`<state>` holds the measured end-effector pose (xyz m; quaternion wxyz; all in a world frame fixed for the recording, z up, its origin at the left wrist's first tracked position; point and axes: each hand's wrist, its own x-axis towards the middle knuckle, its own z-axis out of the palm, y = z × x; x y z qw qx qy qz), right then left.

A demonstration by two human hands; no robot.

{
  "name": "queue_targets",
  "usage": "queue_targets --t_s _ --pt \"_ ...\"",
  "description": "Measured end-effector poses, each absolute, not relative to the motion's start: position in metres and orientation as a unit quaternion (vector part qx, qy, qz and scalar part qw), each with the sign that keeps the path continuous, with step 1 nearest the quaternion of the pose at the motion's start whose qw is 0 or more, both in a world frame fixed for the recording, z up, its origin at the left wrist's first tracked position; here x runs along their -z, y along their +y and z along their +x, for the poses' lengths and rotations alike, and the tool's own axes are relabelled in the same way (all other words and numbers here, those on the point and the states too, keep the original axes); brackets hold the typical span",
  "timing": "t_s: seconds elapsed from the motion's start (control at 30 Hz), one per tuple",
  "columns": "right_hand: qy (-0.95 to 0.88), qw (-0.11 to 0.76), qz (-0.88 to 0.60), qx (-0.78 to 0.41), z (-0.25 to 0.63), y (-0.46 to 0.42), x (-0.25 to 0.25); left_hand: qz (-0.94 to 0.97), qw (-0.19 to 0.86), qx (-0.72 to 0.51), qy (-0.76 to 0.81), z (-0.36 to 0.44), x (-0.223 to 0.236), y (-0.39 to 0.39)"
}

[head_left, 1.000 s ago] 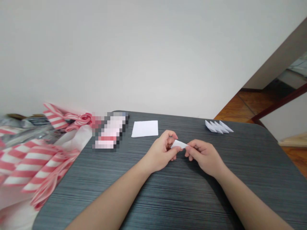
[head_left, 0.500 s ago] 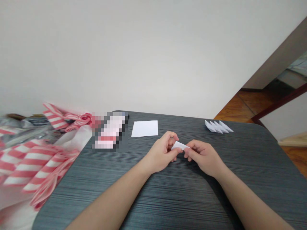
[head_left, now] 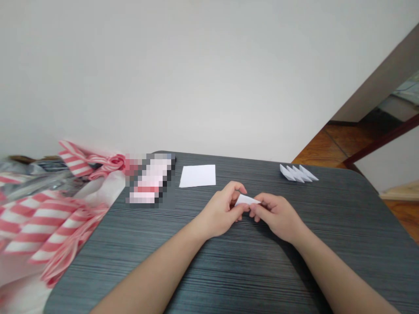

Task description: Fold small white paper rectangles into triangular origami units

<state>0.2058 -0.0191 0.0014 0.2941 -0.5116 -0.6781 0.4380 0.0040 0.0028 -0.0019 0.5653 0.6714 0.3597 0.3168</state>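
A small folded piece of white paper is held just above the table between both hands. My left hand pinches its left part, thumb in front, with the index finger curved above it. On the other end, my right hand grips the pointed right corner between thumb and fingers. Part of the paper's lower edge is hidden by the thumbs. Behind my left hand lies a flat stack of white paper. Toward the back right, several folded white paper pieces rest in an overlapping row.
The dark wood-grain table stands against a pale wall. A blurred-out pinkish object lies at its back left. Red-and-white striped cloth items and clear plastic are heaped beyond the left edge. Wooden floor shows at right.
Both hands have shifted very slightly with the folded paper still between them. My left index finger has lifted a little from the paper. Everything else has stayed put.
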Motion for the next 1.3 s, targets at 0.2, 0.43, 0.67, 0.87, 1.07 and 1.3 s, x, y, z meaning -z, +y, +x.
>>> queue_targets --t_s 0.2,0.43,0.67,0.87,1.07,1.3 --pt "-0.669 0.305 -0.517 -0.439 0.2055 -0.0188 -0.0058 0.672 0.567 -0.312 0.359 0.0046 0.0038 0.0029" --pt "-0.645 0.325 -0.519 -0.458 0.2056 -0.0180 -0.0010 0.672 0.574 -0.314 0.347 0.0053 0.0031 0.0024" --pt "-0.655 0.304 -0.500 -0.478 0.2066 -0.0182 0.0010 0.661 0.596 -0.311 0.334 0.0044 -0.0003 0.0014" --pt "-0.667 0.298 -0.505 -0.460 0.2058 -0.0189 -0.0051 0.650 0.609 -0.313 0.329 0.0052 -0.0019 0.0009" --pt "-0.658 0.309 -0.497 -0.475 0.2058 -0.0180 -0.0025 0.646 0.609 -0.319 0.333 0.0054 -0.0005 0.0009" --pt "-0.655 0.326 -0.504 -0.460 0.2065 -0.0183 -0.0065 0.659 0.601 -0.309 0.332 0.0054 0.0016 0.0008"
